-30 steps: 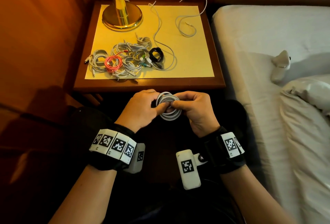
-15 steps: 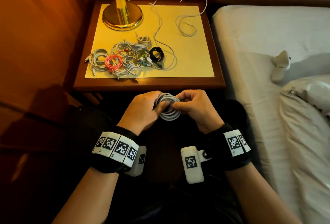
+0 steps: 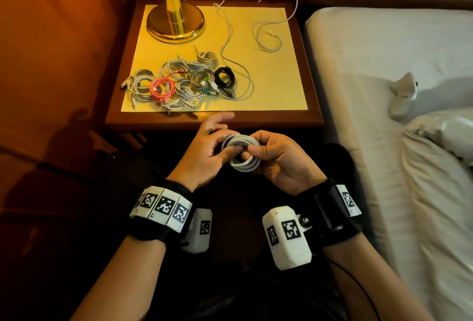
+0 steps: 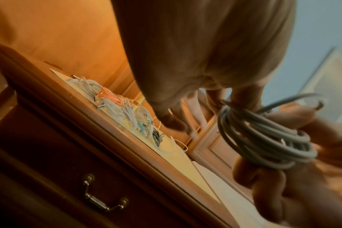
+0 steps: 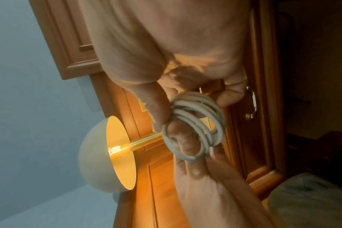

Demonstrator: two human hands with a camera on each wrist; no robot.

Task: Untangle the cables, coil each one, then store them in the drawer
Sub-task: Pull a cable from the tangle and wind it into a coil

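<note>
Close to the body, below the table's front edge, both hands met on one white coil (image 3: 242, 153). The right hand (image 3: 277, 160) had thumb and fingers curled round the coil's right side, likely to keep the loops from springing apart. The left hand (image 3: 204, 151) pinched the near left side with thumb and a finger, while its other fingers splayed toward the table; I judged it was tucking or settling the cable's end, since a short tail stuck out past the loops in the left wrist view. So the coiling of this cable looked nearly finished.

Beyond them, on the yellow mat (image 3: 279, 82) of the table (image 3: 313, 119), sat a cluster of coils (image 3: 179, 81), one pink (image 3: 162, 88) and one black (image 3: 224, 77), apparently parked until all were ready. Farther back a loose white cable (image 3: 236, 46) lay uncoiled, with another (image 3: 277, 23) trailing off the rear edge. The drawer (image 4: 68, 177) beneath, with its brass handle (image 4: 104, 199), looked closed. A lamp (image 3: 175, 22) stood at the back left; a bed (image 3: 384, 64) lay to the right.
</note>
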